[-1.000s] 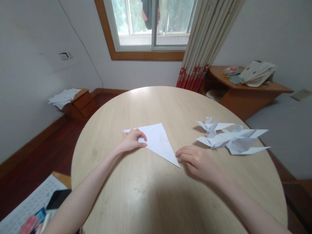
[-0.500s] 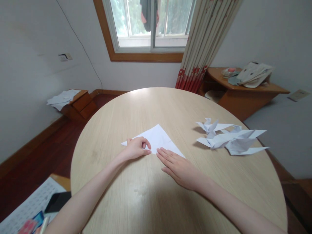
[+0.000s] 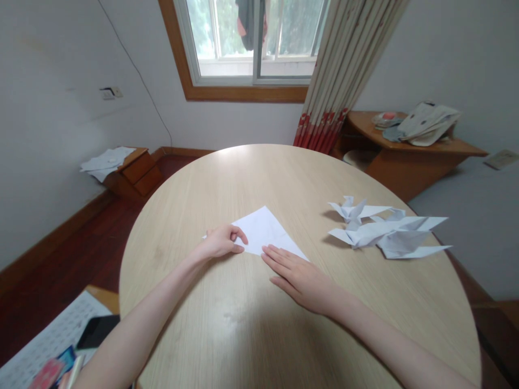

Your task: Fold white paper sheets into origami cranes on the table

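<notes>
A white sheet of paper (image 3: 265, 229), folded into a triangle, lies flat on the round table, one corner pointing away from me. My left hand (image 3: 221, 241) rests over its left part, covering much of that side. The fingers of this hand are bent, with a gap between index finger and thumb; the thumb touches the near folded edge. On the right part of the paper my right hand (image 3: 298, 278) lies flat, fingers stretched out and side by side, fingertips near the middle of the near edge. Neither hand grips the paper.
Several folded white paper birds (image 3: 389, 232) sit at the table's (image 3: 259, 167) right. At lower left, a phone (image 3: 97, 330) and a printed sheet (image 3: 44, 335) lie on a lower surface. Cloth items (image 3: 430, 124) lie on a wooden desk (image 3: 409, 167) behind, beside a curtain (image 3: 336, 70).
My left hand has slid a little to the left along the paper's near edge. My right hand stays flat on the paper, and the view has shifted slightly.
</notes>
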Available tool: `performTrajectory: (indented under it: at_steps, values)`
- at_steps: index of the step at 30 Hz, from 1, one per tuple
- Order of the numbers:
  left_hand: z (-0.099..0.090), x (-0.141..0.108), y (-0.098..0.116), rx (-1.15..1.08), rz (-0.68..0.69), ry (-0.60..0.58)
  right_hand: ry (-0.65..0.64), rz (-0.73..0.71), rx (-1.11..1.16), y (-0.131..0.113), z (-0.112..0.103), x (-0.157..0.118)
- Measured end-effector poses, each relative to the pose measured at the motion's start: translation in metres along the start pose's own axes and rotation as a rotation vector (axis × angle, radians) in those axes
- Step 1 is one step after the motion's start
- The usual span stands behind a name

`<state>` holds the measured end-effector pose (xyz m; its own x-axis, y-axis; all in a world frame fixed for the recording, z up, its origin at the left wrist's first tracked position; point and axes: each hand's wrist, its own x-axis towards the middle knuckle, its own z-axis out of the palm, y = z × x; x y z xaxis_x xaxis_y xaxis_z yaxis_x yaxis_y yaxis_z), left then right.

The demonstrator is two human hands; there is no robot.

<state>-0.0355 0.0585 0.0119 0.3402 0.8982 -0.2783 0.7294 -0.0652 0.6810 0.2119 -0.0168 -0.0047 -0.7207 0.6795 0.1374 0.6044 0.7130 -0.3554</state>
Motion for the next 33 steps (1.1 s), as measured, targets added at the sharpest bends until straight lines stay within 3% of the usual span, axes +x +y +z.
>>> performTrajectory:
  at_steps: [8, 18, 33]
  values:
    - [-0.018, 0.002, -0.016, -0.062, -0.013, -0.015, 0.015, 0.004, 0.046, 0.003, 0.000, 0.000]
    - [-0.025, 0.002, -0.024, -0.103, -0.038, -0.010, -0.002, 0.010, 0.020, 0.003, -0.009, 0.002]
    - [-0.055, -0.007, -0.033, -0.149, -0.076, -0.023, 0.053, 0.026, 0.004, 0.015, -0.011, -0.003]
